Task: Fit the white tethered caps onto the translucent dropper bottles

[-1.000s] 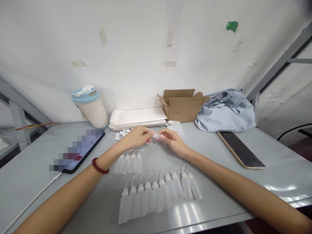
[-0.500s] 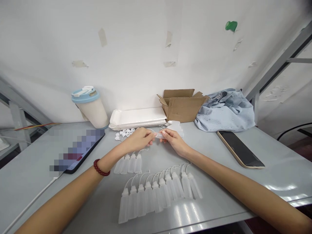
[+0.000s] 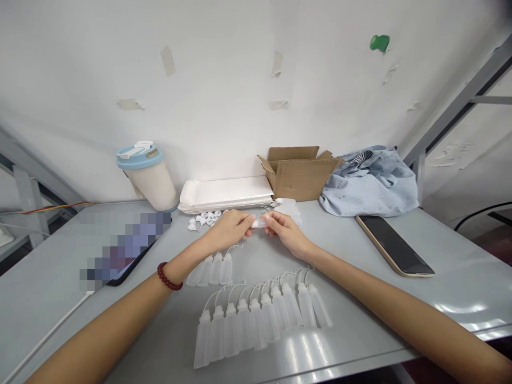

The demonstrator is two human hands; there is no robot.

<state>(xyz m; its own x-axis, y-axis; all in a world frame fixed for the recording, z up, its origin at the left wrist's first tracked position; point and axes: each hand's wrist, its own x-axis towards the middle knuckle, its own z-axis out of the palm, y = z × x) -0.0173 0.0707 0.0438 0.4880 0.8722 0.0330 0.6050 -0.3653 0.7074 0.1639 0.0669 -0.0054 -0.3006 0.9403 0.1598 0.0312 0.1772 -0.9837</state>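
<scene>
A small translucent squeeze bottle [image 3: 259, 223] is held level between my two hands above the middle of the table. My left hand [image 3: 229, 230] pinches its left end, where the fingers hide whatever cap is there. On the other end, the thumb and fingers of my right hand [image 3: 291, 233] are closed. Nearer to me lies a row of similar bottles [image 3: 242, 325] with capped necks and thin curved strips. Several more bottles [image 3: 218, 269] lie below my left hand. Loose white caps [image 3: 206, 217] are scattered just behind that hand.
White padded envelopes [image 3: 226, 191] and an open cardboard box [image 3: 302, 178] stand along the wall, with plain bottles [image 3: 290, 209] before the box. A blue-lidded cup [image 3: 150, 181] and phone [image 3: 140, 248] are left; blue cloth [image 3: 372, 184] and another phone [image 3: 394, 245] right.
Both hands have come slightly closer together around the bottle, and less of it shows between the fingers. My left wrist has shifted a little to the right. The laid-out bottles have not moved.
</scene>
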